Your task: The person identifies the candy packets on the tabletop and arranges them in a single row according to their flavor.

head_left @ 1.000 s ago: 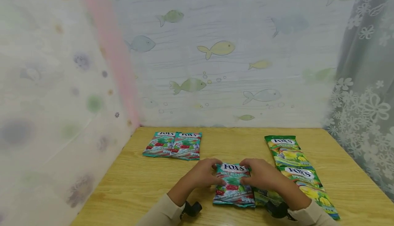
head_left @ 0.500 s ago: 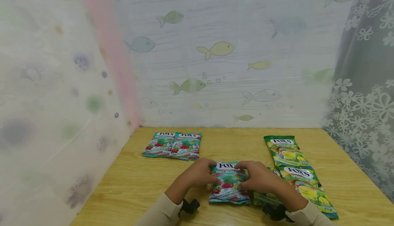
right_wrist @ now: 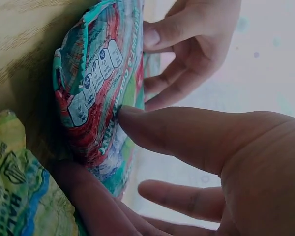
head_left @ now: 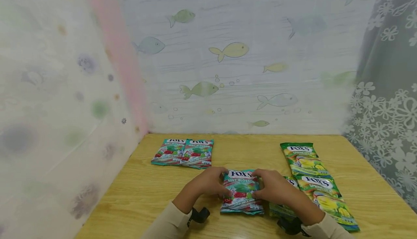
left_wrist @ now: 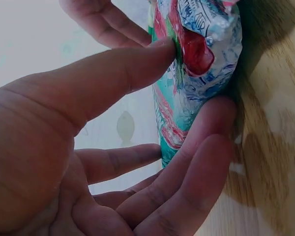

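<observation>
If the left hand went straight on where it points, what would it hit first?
The Mint Blossom packet between the hands, which the left hand touches; beyond it, probably the right hand, though depth is hard to judge.

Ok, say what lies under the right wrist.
A green-yellow Fox's bag; the end of its logo and its lower left show. The wrist covers its middle; print there is hidden.

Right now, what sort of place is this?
Likely a small indoor corner, perhaps at home or staged; the pictures don't settle which. Signs: a wood-grain table, a fish-print backdrop behind it, and a grey floral drape on the right.
</observation>
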### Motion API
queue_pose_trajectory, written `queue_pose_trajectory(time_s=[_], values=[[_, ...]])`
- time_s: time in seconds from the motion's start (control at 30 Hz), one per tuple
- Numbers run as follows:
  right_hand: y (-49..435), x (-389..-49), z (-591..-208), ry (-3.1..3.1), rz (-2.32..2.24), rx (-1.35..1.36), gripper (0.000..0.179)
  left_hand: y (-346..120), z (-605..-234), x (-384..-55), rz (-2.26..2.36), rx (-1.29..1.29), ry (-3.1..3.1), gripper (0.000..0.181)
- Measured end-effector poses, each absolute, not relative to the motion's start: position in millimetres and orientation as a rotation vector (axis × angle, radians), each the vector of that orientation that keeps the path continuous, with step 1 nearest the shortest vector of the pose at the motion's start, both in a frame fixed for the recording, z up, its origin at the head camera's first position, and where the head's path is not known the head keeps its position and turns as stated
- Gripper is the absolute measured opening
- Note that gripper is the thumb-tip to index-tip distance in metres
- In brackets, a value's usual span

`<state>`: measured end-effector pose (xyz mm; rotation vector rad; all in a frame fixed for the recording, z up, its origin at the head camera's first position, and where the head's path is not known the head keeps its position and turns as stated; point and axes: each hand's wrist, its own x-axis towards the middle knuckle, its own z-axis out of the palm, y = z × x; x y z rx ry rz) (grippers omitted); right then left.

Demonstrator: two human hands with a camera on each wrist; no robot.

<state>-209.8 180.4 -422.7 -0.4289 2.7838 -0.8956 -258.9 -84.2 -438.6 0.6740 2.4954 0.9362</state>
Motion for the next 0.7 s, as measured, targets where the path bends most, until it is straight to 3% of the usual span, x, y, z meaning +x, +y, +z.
queue_pose_trajectory(time_s=[0.37, 0.57, 0.7], values=[[181.6, -210.4, -422.8, 2.732, -0.927, -0.437, 0.057, -83.0, -437.0, -258.6, 0.989, 0.695, 2.480, 0.066], [183.9, -210.1, -425.7, 2.647, -1.004, -0.475, 0.068, -81.6, -438.0, -257.5, 0.973, 0.680, 2.505, 0.046], [184.2, -212.2, -426.9, 2.645, -1.013, -0.472, 0.071, -81.9, -437.6, -257.6, 0.996, 0.652, 2.500, 0.064]])
